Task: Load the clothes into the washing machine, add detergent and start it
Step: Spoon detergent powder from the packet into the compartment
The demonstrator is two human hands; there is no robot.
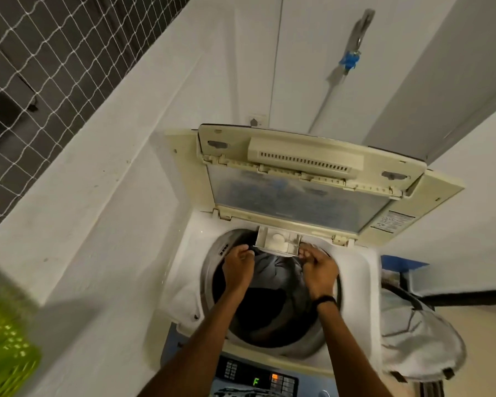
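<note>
**Fingers [308, 249] of both hands at the detergent drawer [269, 239]**

Right hand [322, 272]: its fingers are curled and pinch the right front corner of the pulled-out drawer, thumb underneath. A black band [324, 300] sits on that wrist. Left hand [238, 269]: its fingers [241, 249] are curled with the tips just beside the drawer's left front corner. Whether they actually grip it I cannot tell.

The drawer juts out from the back edge of the washing machine [189, 296] top, over the round tub opening. A white mound of detergent [278, 242] lies in its middle compartment. Below the hands, dark grey clothes [272, 270] lie bunched inside the tub, toward its back.

The lid [298, 196] is folded up and stands open along the machine's back edge. At the front edge, between the forearms, the control panel [255, 381] shows a green letter F and a small orange light.

A blurred green basket [6, 339] is at the lower left, well apart from the machine. A pale laundry bag [418, 339] stands just beside the machine's right side. A blue tap fitting [349, 61] is on the wall behind, and netting [26, 67] fills the upper left.
</note>
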